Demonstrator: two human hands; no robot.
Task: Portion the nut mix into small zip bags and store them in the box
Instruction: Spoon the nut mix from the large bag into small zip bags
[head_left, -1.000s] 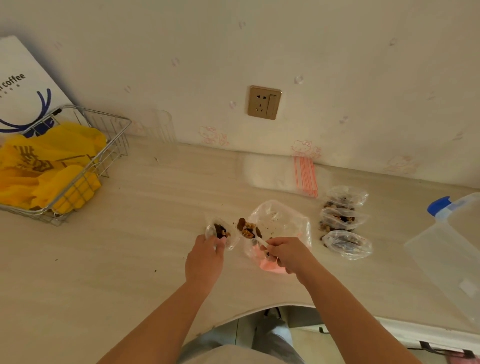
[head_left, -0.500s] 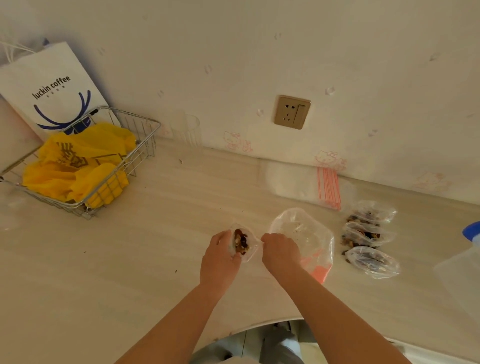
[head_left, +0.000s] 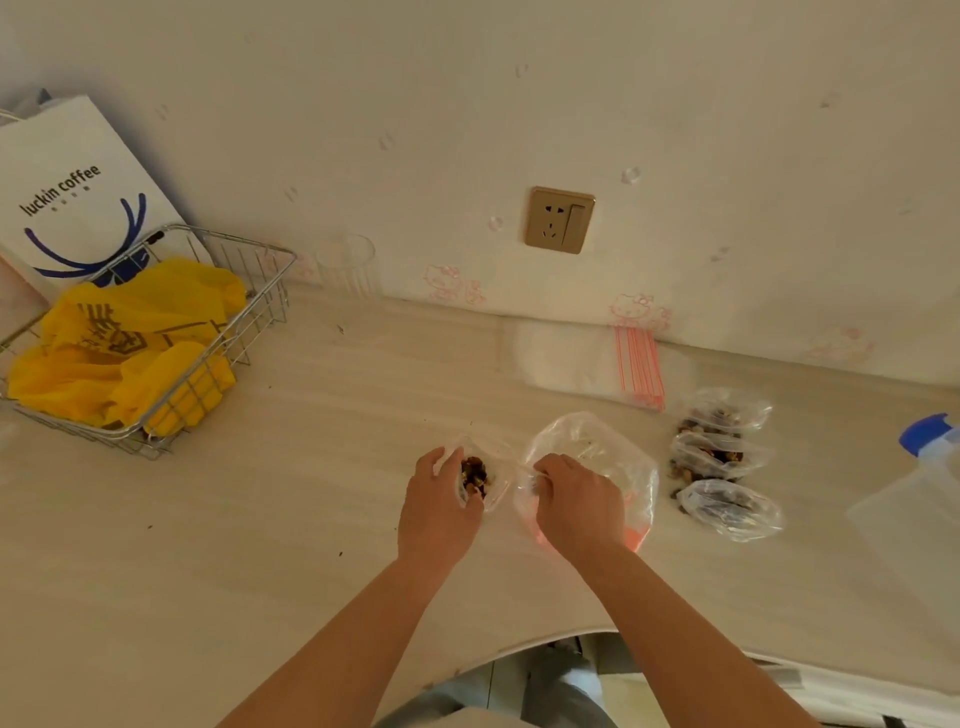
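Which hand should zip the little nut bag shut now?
The right hand, probably. The left hand already holds the small bag of nuts, while the right one pinches near the bag's open edge, so it could press along the seal.

— Anything I can read from here?
— Only "luckin coffee", dark letters on the white paper bag (head_left: 78, 197) against the wall to my left, above blue curved strokes. The yellow bag (head_left: 124, 338) in the wire basket (head_left: 249, 322) carries dark marks I cannot make out.
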